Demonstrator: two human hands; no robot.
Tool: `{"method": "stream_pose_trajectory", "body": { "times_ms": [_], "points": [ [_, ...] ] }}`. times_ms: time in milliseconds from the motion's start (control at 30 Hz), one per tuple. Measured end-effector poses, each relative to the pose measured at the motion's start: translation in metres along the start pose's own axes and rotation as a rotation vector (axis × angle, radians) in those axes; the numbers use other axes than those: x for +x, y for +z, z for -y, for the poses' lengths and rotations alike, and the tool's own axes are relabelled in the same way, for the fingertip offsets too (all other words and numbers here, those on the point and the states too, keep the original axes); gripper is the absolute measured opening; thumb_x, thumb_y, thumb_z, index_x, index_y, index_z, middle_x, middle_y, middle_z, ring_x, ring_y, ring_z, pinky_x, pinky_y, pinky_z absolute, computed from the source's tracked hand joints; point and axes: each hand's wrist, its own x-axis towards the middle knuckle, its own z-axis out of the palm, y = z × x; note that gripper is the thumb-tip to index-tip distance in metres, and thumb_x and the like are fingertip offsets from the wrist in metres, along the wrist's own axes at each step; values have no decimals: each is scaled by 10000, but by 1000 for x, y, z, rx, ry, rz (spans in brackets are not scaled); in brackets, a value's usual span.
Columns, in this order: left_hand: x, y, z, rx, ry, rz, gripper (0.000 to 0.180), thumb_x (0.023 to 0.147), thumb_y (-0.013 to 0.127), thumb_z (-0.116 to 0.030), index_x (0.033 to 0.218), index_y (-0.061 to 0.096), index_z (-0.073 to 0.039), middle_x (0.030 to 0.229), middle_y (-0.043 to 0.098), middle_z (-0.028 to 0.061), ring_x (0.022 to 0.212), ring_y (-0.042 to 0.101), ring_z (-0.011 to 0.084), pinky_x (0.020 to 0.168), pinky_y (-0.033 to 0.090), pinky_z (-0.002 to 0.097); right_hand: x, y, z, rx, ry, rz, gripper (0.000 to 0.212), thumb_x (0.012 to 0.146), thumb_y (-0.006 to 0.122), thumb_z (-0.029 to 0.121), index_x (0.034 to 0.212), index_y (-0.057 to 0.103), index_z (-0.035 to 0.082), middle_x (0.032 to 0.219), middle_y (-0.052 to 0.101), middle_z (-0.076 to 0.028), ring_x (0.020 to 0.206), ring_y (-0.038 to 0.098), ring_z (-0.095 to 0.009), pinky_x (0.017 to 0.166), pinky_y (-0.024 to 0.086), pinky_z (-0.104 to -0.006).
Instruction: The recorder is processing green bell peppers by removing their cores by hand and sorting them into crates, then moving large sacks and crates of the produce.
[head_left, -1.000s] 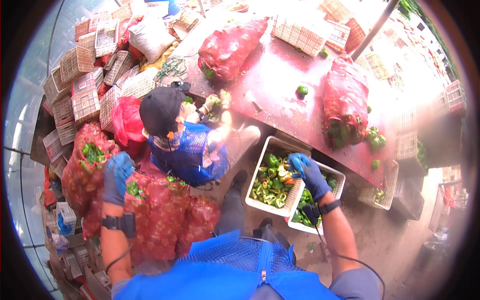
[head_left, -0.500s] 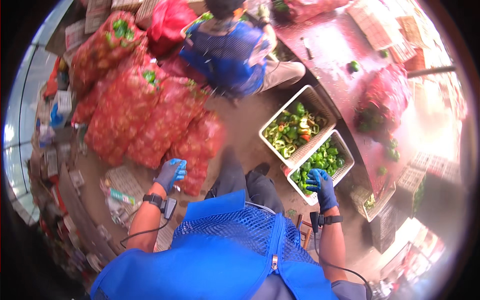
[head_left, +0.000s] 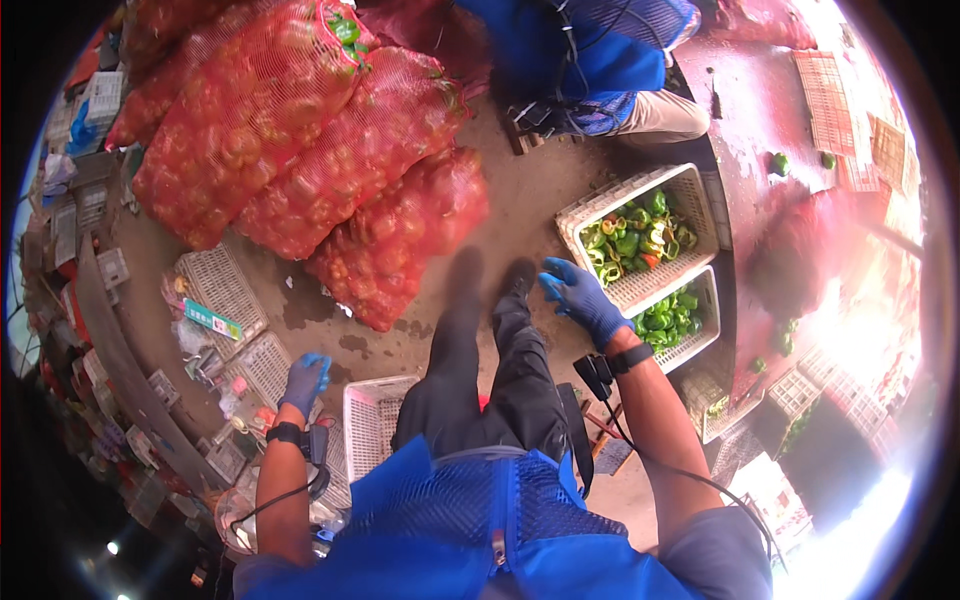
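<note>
My left hand (head_left: 306, 381), in a blue-palmed glove, hangs in the air between the red mesh sacks and a white crate (head_left: 372, 425) beside my leg. Its fingers look loosely stretched, with nothing seen in them. My right hand (head_left: 580, 298), gloved alike, is held with fingers apart at the near left corner of a white crate (head_left: 668, 280). Cut pepper pieces (head_left: 628, 243), mostly green with some red, lie in that crate. Just nearer, partly behind my right wrist, a second white crate (head_left: 692, 348) holds whole green peppers (head_left: 665, 322).
Large red mesh sacks (head_left: 340, 160) are piled at the far left. A co-worker in a blue vest (head_left: 590, 50) sits at the top. A reddish work surface (head_left: 745, 130) runs along the right, with loose peppers. More crates (head_left: 220, 295) stand on the left.
The whole view has shifted, and the co-worker now sits nearer the top edge. My right hand has moved from the whole-pepper crate toward the cut-pepper crate. My left hand is lower, away from the sacks.
</note>
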Motion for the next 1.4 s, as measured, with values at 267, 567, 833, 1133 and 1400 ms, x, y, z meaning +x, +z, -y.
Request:
{"method": "stream_pose_trajectory", "body": {
  "times_ms": [267, 567, 833, 1133, 1400],
  "points": [
    [16, 29, 74, -244, 40, 22, 105, 956, 551, -96, 1027, 625, -72, 806, 620, 13, 604, 535, 79, 515, 447, 204, 119, 23, -10, -339, -55, 189, 499, 901, 650, 397, 1229, 601, 24, 924, 668, -104, 749, 633, -145, 569, 513, -284],
    [15, 117, 196, -348, -109, 124, 160, 956, 521, -49, 1080, 623, -42, 814, 623, 26, 656, 571, 99, 589, 472, 225, 311, 30, -66, -661, -563, 283, 195, 884, 569, 191, 1017, 650, 73, 1008, 657, -158, 929, 645, -342, 747, 531, -435],
    [176, 136, 213, -573, -21, -114, 163, 957, 601, -278, 1035, 628, -137, 764, 560, -50, 620, 514, 52, 541, 422, 214, 454, -30, -52, -752, -449, 237, 431, 866, 549, 42, 1296, 558, 76, 1250, 596, -140, 1211, 536, -306, 1022, 432, -381],
    [328, 105, 201, -644, -12, -481, 394, 930, 554, -529, 1121, 594, -186, 898, 570, -69, 696, 528, 77, 595, 425, 245, 564, -47, -59, -1024, -402, 217, 459, 1013, 439, 372, 1315, 542, 44, 1276, 580, -112, 1134, 544, -202, 975, 425, -346],
    [424, 48, 272, -936, 85, -517, 461, 962, 452, -555, 1096, 626, -150, 890, 580, -50, 783, 533, 97, 663, 420, 292, 492, 20, -27, -938, -577, 265, 439, 1027, 366, 318, 1308, 500, 8, 1278, 557, -184, 1163, 520, -260, 1006, 402, -373]
  ]
}}
